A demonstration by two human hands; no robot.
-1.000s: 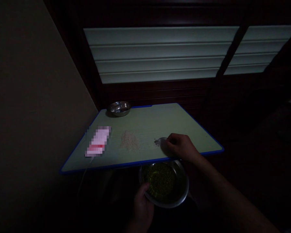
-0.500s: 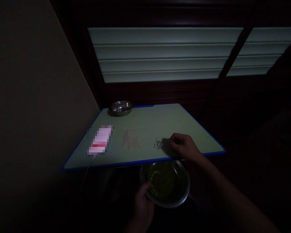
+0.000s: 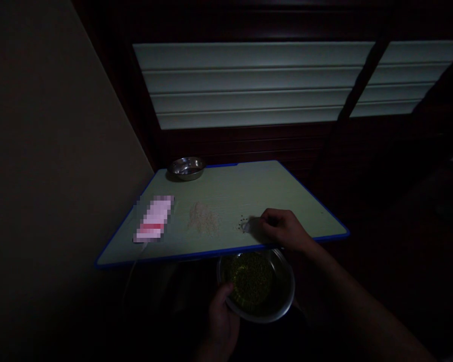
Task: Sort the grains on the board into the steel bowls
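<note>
My left hand (image 3: 222, 324) grips the near rim of a steel bowl (image 3: 283, 301) full of small green beans, held just below the table's front edge. My right hand (image 3: 283, 230) rests on the pale green table (image 3: 245, 191) with its fingers curled around something small and shiny that I cannot make out. A few dark beans (image 3: 243, 221) lie just left of its fingertips. A small heap of pale grains (image 3: 203, 219) sits further left on the table.
An empty steel bowl (image 3: 186, 168) stands at the table's far left corner. A blurred pink and white flat object (image 3: 154, 218) with a cable lies at the left. The table has a blue rim; a wall is on the left, slatted shutters behind. The room is dark.
My right hand has shifted slightly on the table near the dark beans. The left hand and the bowl of green beans have stayed in place.
</note>
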